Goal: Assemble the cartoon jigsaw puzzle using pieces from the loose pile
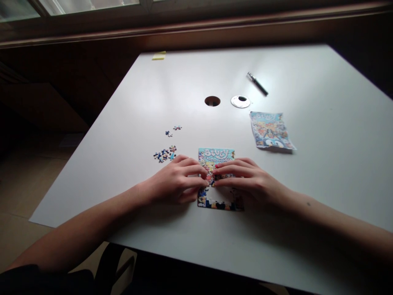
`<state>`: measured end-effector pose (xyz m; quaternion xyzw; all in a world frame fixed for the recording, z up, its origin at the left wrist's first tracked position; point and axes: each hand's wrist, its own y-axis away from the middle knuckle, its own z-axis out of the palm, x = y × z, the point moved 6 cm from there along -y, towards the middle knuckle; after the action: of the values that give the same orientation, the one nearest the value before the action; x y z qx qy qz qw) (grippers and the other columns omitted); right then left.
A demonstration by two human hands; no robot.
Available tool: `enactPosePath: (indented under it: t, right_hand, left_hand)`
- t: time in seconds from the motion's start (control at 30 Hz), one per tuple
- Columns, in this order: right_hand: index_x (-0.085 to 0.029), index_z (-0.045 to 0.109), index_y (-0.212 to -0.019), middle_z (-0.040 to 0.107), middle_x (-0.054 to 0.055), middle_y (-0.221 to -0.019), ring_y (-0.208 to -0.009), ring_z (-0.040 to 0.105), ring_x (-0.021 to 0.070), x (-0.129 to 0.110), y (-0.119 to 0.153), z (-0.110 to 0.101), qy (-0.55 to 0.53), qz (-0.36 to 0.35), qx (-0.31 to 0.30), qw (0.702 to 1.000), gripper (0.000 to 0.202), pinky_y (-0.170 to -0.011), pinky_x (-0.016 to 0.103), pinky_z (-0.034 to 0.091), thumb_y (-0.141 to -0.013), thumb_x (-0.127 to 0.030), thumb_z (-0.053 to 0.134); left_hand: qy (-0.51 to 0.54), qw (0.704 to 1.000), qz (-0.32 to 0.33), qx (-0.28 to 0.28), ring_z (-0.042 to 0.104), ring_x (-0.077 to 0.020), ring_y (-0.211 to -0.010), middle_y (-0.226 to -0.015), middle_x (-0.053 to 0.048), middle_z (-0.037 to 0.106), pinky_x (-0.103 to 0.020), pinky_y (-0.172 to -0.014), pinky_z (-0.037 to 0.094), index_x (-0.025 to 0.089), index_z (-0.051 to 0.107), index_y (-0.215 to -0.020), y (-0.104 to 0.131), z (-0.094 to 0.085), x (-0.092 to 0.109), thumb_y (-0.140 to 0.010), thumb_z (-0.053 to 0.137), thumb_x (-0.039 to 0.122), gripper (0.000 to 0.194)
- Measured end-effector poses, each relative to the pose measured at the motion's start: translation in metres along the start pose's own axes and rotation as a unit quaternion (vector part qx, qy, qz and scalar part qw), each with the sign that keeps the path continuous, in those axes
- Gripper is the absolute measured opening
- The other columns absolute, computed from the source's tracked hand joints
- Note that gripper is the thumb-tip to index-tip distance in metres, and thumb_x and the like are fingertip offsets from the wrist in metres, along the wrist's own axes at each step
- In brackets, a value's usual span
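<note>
A partly assembled jigsaw puzzle [216, 153] with a light blue titled top and colourful cartoon figures lies on the white table. Its lower middle is a gap showing white through the frame of joined pieces. My left hand [186, 178] grips the puzzle's left side, with curled fingertips resting on the picture. From the right, my right hand [245, 176] reaches over the puzzle, its fingertips closed down on a small dark puzzle piece [214, 181] at the gap's upper edge. My right thumb and parts of the puzzle are hidden under the hands.
Loose puzzle pieces [164, 155] are heaped left of the puzzle, with two more pieces [168, 133] behind them. A creased picture sheet [272, 131] lies at right. Farther back are a round table hole [212, 101], a ring-shaped cover [240, 101], a marker [258, 84] and a yellow note [159, 55].
</note>
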<state>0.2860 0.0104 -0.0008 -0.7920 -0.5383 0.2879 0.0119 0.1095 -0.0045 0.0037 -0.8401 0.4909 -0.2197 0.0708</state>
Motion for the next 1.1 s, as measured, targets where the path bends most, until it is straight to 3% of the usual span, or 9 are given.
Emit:
enactPosePath:
  t: [0.33, 0.57, 0.77, 0.87, 0.93, 1.0, 1.1]
  right_hand:
    - [-0.025, 0.064, -0.115, 0.064, 0.006, -0.122, -0.118, 0.055, 0.0242, -0.001, -0.001, 0.003, 0.006, 0.017, -0.001, 1.000, 0.040, -0.098, 0.043, 0.039, -0.084, -0.006, 0.049]
    - [-0.024, 0.064, -0.114, 0.065, 0.006, -0.122, -0.117, 0.056, 0.0237, -0.001, -0.001, 0.003, -0.004, 0.010, 0.009, 1.000, 0.036, -0.098, 0.043, 0.040, -0.086, -0.008, 0.048]
    - [-0.022, 0.060, -0.126, 0.065, 0.009, -0.122, -0.121, 0.055, 0.0232, 0.006, 0.000, -0.006, -0.123, 0.018, 0.034, 0.992, 0.039, -0.104, 0.043, 0.043, -0.091, -0.009, 0.048]
    - [-0.023, 0.065, -0.120, 0.067, 0.009, -0.117, -0.117, 0.057, 0.0239, 0.013, 0.002, -0.015, -0.211, 0.062, 0.069, 0.973, 0.033, -0.103, 0.043, 0.045, -0.092, -0.013, 0.049]
    - [-0.024, 0.068, -0.109, 0.069, 0.007, -0.107, -0.105, 0.062, 0.0232, 0.021, 0.006, -0.021, -0.251, 0.120, 0.120, 0.953, 0.024, -0.094, 0.039, 0.051, -0.092, -0.018, 0.052]
    - [-0.024, 0.069, -0.097, 0.068, 0.005, -0.094, -0.091, 0.063, 0.0209, 0.030, 0.011, -0.025, -0.271, 0.183, 0.170, 0.930, 0.015, -0.082, 0.035, 0.053, -0.092, -0.021, 0.055]
    - [-0.023, 0.067, -0.087, 0.064, 0.003, -0.082, -0.079, 0.060, 0.0181, 0.038, 0.015, -0.025, -0.284, 0.235, 0.202, 0.907, 0.009, -0.071, 0.030, 0.051, -0.090, -0.024, 0.058]
  left_hand:
    - [0.012, 1.000, 0.003, 0.006, 0.057, -0.0205, -0.110, -0.114, -0.003, 0.068, -0.036, -0.095, 0.039, 0.024, 0.066, -0.105, -0.001, -0.002, 0.002, -0.085, 0.058, 0.018, 0.023]
    - [-0.006, 1.000, -0.008, -0.021, 0.054, -0.0227, -0.113, -0.119, -0.005, 0.065, -0.037, -0.095, 0.040, 0.023, 0.063, -0.109, -0.001, 0.002, 0.001, -0.088, 0.056, 0.019, 0.023]
    - [0.019, 1.000, -0.013, 0.006, 0.056, -0.0200, -0.107, -0.115, -0.005, 0.066, -0.036, -0.095, 0.041, 0.023, 0.061, -0.112, -0.002, -0.005, 0.001, -0.091, 0.054, 0.017, 0.022]
    - [0.018, 0.992, -0.073, 0.102, 0.059, -0.0172, -0.094, -0.100, -0.005, 0.066, -0.035, -0.089, 0.044, 0.020, 0.060, -0.100, 0.004, -0.032, -0.021, -0.088, 0.054, 0.012, 0.015]
    - [-0.035, 0.975, -0.132, 0.175, 0.058, -0.0170, -0.085, -0.086, -0.003, 0.065, -0.034, -0.085, 0.045, 0.019, 0.060, -0.090, 0.013, -0.055, -0.043, -0.085, 0.056, 0.011, 0.010]
    - [-0.102, 0.966, -0.164, 0.170, 0.057, -0.0174, -0.081, -0.080, -0.002, 0.065, -0.035, -0.084, 0.045, 0.018, 0.062, -0.085, 0.021, -0.070, -0.064, -0.083, 0.058, 0.012, 0.008]
    - [-0.149, 0.965, -0.187, 0.102, 0.058, -0.0191, -0.086, -0.087, -0.003, 0.068, -0.036, -0.087, 0.043, 0.019, 0.066, -0.088, 0.030, -0.077, -0.087, -0.084, 0.055, 0.014, 0.013]
